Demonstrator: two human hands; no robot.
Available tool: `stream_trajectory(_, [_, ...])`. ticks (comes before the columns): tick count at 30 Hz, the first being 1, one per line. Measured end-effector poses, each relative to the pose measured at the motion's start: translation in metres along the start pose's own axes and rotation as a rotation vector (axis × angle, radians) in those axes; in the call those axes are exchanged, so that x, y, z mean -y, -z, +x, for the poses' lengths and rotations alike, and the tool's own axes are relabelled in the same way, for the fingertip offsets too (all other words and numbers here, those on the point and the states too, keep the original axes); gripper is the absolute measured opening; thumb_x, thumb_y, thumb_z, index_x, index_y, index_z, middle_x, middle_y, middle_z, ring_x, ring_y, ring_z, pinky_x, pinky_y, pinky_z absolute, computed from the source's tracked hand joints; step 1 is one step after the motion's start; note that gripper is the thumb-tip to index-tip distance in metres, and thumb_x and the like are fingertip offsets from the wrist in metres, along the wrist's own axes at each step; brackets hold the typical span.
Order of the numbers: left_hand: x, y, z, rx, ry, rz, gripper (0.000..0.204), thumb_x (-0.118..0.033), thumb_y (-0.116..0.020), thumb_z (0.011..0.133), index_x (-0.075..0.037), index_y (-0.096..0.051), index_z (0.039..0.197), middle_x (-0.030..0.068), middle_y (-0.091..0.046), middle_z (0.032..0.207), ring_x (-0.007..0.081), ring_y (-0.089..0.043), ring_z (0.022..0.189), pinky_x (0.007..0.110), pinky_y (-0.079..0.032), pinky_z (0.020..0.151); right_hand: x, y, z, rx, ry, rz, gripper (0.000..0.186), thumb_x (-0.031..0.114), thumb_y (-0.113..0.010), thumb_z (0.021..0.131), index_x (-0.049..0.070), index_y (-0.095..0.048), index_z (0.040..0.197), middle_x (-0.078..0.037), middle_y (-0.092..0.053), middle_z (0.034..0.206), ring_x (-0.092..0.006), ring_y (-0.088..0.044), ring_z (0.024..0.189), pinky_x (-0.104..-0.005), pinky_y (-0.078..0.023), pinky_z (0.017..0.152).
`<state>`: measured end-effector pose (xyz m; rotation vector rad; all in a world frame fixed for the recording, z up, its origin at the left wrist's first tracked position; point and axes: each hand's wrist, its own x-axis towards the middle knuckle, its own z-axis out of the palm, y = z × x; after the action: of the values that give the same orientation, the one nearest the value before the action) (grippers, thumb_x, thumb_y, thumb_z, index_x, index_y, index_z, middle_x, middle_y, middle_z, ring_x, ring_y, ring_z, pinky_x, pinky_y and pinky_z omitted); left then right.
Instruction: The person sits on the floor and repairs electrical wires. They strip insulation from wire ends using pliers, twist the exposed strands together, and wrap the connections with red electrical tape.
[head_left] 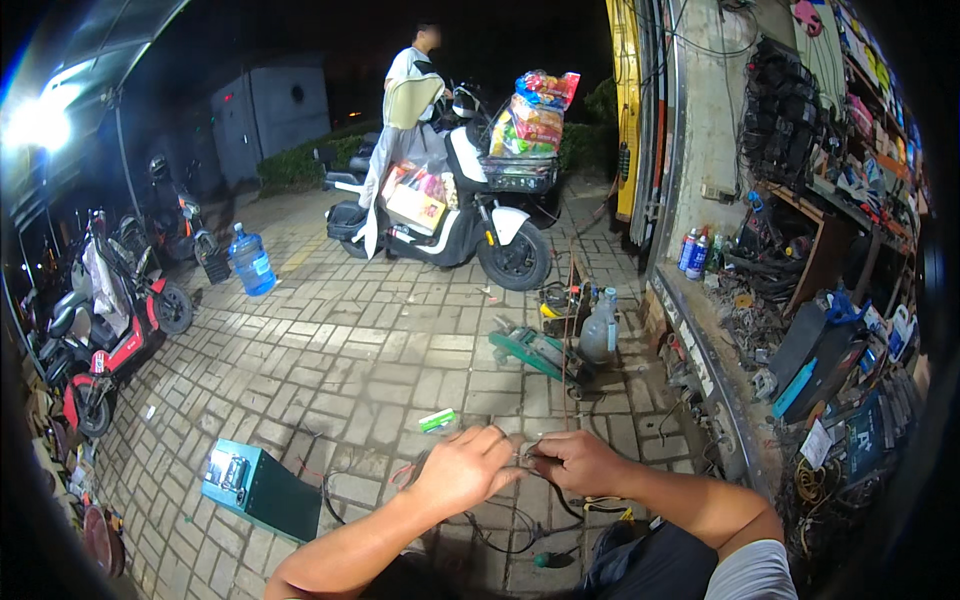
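My left hand and my right hand meet low in the middle, fingertips pinched close together. The right one grips a black cable, which curves down from its fingers. Whatever small piece sits between the left fingertips is too small to name. Loose dark wires trail over the paving below my hands. To the left lies a green metal box with a handle on its lighter face. Just beyond my left hand is a small green and white packet.
A green metal tool and a clear plastic bottle stand ahead. Farther off, a person is by a loaded white scooter. A blue water jug and a red scooter are left; cluttered shelves line the right.
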<state>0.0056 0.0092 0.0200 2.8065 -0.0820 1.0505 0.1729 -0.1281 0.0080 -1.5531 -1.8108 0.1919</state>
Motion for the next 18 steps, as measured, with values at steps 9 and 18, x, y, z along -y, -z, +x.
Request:
stream_trajectory(9, [-0.011,-0.007,-0.007,0.208,0.553,-0.807,0.03,-0.016,-0.056,0.091,-0.005,-0.053,0.064,0.0004,-0.052,0.063,0.0144,-0.047,0.054,0.03,-0.036,0.05,0.011,0.006,0.0,-0.082,0.145,-0.203,0.014,0.011,-0.065,0.078,0.007,-0.062,0.091,-0.007,-0.059,0.082,-0.0275,-0.059,0.067,-0.0356,-0.046,0.054])
stream_trajectory(18, [0.011,0.012,-0.006,0.391,0.743,-0.663,0.04,-0.037,-0.047,0.097,-0.001,-0.065,0.103,0.0052,-0.056,0.063,0.0135,-0.053,0.058,0.027,-0.044,0.058,0.008,0.001,0.007,-0.151,0.083,-0.079,0.012,0.008,-0.065,0.077,0.003,-0.061,0.088,-0.009,-0.055,0.074,-0.0293,-0.057,0.065,-0.0378,-0.045,0.055])
